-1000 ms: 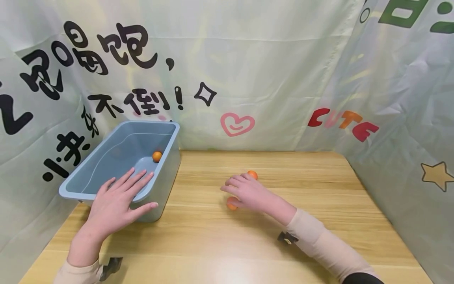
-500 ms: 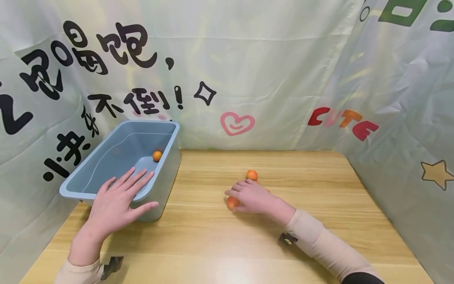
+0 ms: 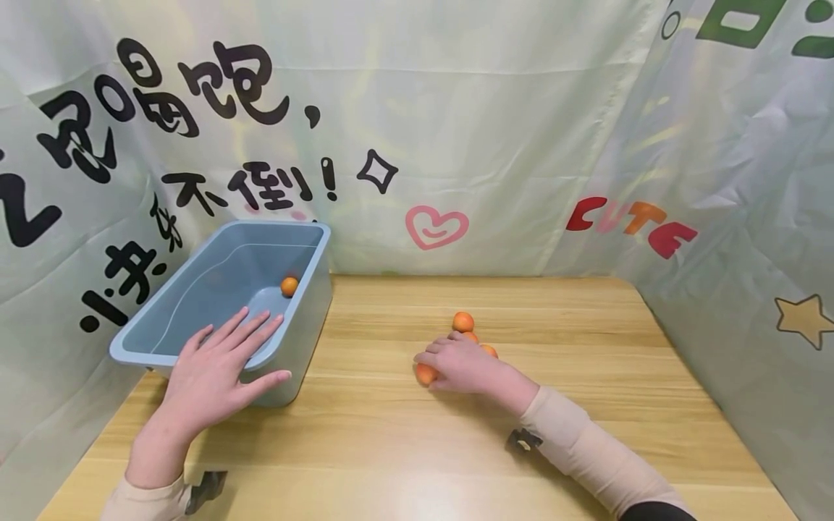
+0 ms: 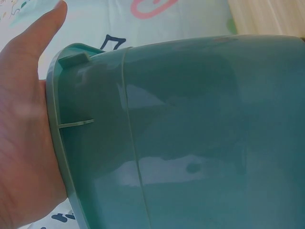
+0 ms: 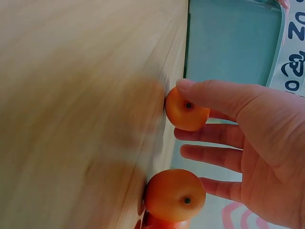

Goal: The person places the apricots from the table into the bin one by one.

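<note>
The right hand (image 3: 464, 363) rests low on the wooden table (image 3: 404, 434), palm down, among a small cluster of little oranges. Its thumb presses against the nearest orange (image 3: 426, 373) — the right-wrist view shows the thumb tip laid along that fruit (image 5: 187, 109) while the other fingers (image 5: 209, 156) stretch out nearly straight beyond it, not curled round it. So the grip is loose and open, touching the fruit rather than clasping it. A second orange (image 5: 175, 194) sits on the table just beside the palm, and in the head view two more peek out past the knuckles, one (image 3: 489, 351) close behind the hand and one (image 3: 463, 321) a little farther back, clear of the fingers.

The left hand (image 3: 215, 369) lies flat over the near rim of the blue plastic bin (image 3: 306, 318), fingers straight and spread across the edge, thumb along the outer wall — an open grip that steadies the bin. The left-wrist view shows the palm (image 4: 24, 143) pressed to the bin's lip (image 4: 59, 138). The bin stands at the table's left side, against the printed backdrop (image 3: 456, 108), and one orange (image 3: 289, 286) lies inside it near the far right corner.
</note>
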### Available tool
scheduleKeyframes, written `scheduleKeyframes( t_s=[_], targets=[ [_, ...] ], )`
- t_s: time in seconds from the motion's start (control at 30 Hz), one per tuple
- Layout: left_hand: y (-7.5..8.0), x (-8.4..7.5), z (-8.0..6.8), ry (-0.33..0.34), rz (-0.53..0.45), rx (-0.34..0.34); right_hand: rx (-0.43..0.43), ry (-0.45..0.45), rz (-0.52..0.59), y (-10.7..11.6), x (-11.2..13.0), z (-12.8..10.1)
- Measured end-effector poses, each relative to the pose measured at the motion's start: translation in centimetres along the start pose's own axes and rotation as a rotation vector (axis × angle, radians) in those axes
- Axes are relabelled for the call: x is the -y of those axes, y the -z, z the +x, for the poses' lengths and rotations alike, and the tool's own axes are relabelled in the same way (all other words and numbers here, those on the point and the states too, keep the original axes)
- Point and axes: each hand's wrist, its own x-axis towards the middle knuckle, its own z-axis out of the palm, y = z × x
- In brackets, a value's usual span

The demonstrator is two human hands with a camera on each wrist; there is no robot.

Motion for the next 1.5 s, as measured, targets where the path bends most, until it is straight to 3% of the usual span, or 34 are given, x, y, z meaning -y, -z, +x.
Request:
scheduleKeyframes(
  t_s=[0.23, 0.5, 0.83, 1.5],
  targets=[
    [0.0, 0.0, 0.1, -0.005, -0.001, -0.006, -0.008, -0.001, 0.010, 0.0, 0.1, 0.4],
    [0.0, 0.0, 0.0, 0.001, 0.000, -0.002, -0.116, 0.036, -0.004, 0.1, 0.4, 1.0],
    [0.0, 0.1, 0.0, -0.002, -0.001, 0.009, -0.068, 0.002, 0.049, 0.9, 0.9, 2.3],
    [0.1, 0.0, 0.0, -0.001, -0.006, -0.001, -0.168, 0.010, 0.117, 2.9, 1.9, 5.6]
  ],
)
